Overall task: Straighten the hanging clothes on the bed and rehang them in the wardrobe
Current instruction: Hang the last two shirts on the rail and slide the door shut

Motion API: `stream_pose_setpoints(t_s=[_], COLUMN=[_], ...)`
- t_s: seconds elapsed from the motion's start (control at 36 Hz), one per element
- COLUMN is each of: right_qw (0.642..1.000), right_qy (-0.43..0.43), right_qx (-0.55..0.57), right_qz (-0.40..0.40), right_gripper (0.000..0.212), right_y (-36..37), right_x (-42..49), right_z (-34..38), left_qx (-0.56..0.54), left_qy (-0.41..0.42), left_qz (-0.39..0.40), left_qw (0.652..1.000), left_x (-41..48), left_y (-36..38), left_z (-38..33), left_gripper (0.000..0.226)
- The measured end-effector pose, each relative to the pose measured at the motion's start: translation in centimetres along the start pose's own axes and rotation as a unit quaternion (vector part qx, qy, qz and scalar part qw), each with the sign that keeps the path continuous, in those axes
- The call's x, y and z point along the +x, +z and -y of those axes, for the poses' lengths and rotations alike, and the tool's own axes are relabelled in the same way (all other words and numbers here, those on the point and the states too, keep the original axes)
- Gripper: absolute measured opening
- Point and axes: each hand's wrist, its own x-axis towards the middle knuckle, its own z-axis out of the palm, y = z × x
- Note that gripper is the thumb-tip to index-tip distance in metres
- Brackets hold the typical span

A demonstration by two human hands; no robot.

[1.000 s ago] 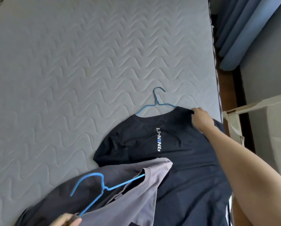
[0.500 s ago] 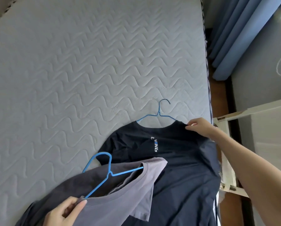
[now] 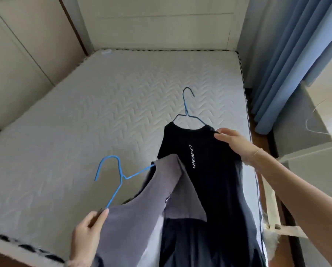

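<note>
- The dark shirt [image 3: 209, 189] lies along the right side of the bed [image 3: 84, 122] on a dark blue hanger [image 3: 187, 106]. Its lower part runs toward the near edge of the bed.
- The grey shirt [image 3: 138, 224] overlaps the dark one at the near left. It sits crookedly on a light blue hanger [image 3: 116, 177], and one arm of the wire sticks out bare.
- The left hand [image 3: 88, 234] pinches the grey shirt's shoulder where the hanger's end meets the cloth, with fingers curled.
- The right hand [image 3: 233, 140] rests on the dark shirt's shoulder with fingers fairly straight. I cannot tell whether the thumb pinches underneath.
- Both shirts look light, soft and limp, so cloth gripped alone would likely sag and slide off the wire.
- The hangers are thin wire, probably springy and a little slick, and they may twist if held at one end.
- The best hold is likely the neck of each hook, which carries the weight evenly. The shoulder seams are the places to tug when squaring the cloth.
- The grey shirt probably needs its collar drawn back over the bare arm before lifting.
</note>
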Motion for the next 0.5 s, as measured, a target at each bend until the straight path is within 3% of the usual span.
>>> stream_pose_setpoints(t_s=[0.03,0.22,0.36,0.5], right_qw=[1.000,0.990,0.969,0.942], right_qy=[-0.014,-0.114,-0.185,-0.249], right_qx=[0.002,0.041,0.073,0.080], right_qz=[0.013,0.078,0.148,0.210], right_gripper=[0.003,0.014,0.022,0.026], right_y=[1.2,12.3,22.9,34.8], right_x=[-1.5,-12.0,-19.2,-25.7], right_z=[1.6,12.3,18.6,22.7], left_qx=[0.019,-0.090,-0.138,-0.130], left_qy=[0.013,0.067,0.077,0.068], left_qz=[-0.002,-0.126,-0.227,-0.313], left_qw=[1.000,0.986,0.961,0.938], left_x=[-0.6,-3.9,-7.4,-12.6], left_y=[-2.3,-17.3,-31.2,-43.6], left_z=[0.2,1.8,3.7,6.6], left_gripper=[0.044,0.047,0.030,0.034])
